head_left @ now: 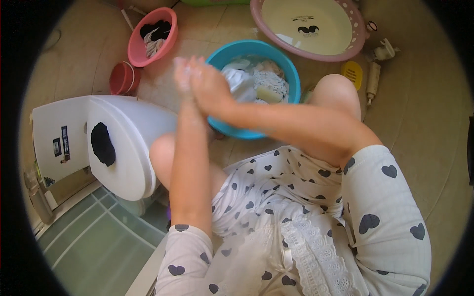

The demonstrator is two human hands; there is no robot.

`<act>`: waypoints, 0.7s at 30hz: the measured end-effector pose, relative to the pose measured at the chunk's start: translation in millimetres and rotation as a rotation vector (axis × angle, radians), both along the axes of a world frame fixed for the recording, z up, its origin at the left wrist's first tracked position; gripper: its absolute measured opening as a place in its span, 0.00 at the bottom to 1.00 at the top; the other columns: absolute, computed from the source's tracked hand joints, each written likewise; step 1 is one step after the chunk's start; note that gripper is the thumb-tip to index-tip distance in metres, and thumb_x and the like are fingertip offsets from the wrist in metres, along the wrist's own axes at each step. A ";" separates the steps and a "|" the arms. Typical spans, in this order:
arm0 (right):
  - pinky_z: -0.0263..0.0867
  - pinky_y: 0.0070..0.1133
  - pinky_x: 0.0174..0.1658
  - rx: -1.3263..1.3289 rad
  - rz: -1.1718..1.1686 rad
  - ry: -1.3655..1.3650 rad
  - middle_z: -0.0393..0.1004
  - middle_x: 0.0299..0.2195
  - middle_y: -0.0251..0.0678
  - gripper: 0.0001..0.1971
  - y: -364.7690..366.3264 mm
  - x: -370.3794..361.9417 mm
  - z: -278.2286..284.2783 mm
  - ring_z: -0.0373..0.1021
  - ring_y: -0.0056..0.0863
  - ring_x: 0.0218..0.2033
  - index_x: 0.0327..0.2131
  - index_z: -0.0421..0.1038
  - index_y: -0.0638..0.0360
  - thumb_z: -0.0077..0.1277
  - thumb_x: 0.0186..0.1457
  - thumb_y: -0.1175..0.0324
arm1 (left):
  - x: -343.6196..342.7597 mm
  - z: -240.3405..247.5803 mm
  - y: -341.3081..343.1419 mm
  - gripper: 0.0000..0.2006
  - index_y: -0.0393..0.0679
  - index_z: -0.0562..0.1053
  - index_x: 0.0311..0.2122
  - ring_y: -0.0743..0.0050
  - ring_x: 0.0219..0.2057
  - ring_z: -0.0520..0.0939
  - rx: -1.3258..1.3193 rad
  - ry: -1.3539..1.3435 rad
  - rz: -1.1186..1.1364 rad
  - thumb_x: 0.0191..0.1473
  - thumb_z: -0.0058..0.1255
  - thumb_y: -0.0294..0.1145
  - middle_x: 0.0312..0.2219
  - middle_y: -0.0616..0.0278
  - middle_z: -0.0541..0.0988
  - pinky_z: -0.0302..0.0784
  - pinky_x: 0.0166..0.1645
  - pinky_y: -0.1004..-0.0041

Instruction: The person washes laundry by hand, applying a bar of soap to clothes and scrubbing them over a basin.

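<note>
The round blue plastic basin, right of the right hand, holds crumpled white cloth. The left hand meets the right, blurred; whether either grips anything, I can't tell. Better to rub over the basin.

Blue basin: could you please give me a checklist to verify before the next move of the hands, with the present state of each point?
1. Laundry inside the blue basin: ok.
2. Bar within sight: ok, it lies on the laundry.
3. Both hands over the basin: not ok; the left hand appears left of its rim, and the right hand is near that rim.
4. Fingers holding nothing: cannot tell, they are blurred and close together.
5. Sleeves away from the basin: ok, both forearms are bare.
6. Black cloth off the floor: ok, it lies on the toilet lid.
</note>
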State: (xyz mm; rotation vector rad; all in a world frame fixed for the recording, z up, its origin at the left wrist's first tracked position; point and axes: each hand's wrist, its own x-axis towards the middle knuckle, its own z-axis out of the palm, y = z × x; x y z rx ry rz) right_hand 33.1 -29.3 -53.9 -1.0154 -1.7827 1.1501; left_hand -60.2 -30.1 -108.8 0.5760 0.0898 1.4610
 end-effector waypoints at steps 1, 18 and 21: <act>0.57 0.35 0.46 0.158 -0.156 0.041 0.69 0.36 0.52 0.16 -12.1 0.2 -3.5 0.64 0.48 0.41 0.36 0.69 0.62 0.34 0.51 0.63 | 17.2 40.8 2.9 0.22 0.45 0.62 0.49 0.65 0.48 0.67 -0.455 0.126 0.307 0.56 0.29 0.48 0.47 0.58 0.66 0.61 0.54 0.67; 0.59 0.28 0.24 -0.082 0.049 0.246 0.64 0.13 0.38 0.18 6.5 16.7 31.0 0.57 0.28 0.15 0.11 0.64 0.58 0.57 0.38 0.57 | 39.1 31.5 -12.1 0.15 0.45 0.62 0.41 0.65 0.40 0.72 -0.516 0.168 0.050 0.56 0.36 0.44 0.29 0.61 0.66 0.70 0.46 0.65; 0.60 0.30 0.26 0.244 0.089 0.149 0.65 0.14 0.44 0.14 -24.3 37.9 32.8 0.60 0.37 0.15 0.12 0.65 0.60 0.56 0.35 0.62 | 21.7 0.0 -7.9 0.15 0.44 0.61 0.45 0.68 0.44 0.69 -0.507 -0.120 -0.205 0.56 0.35 0.40 0.38 0.58 0.66 0.70 0.47 0.65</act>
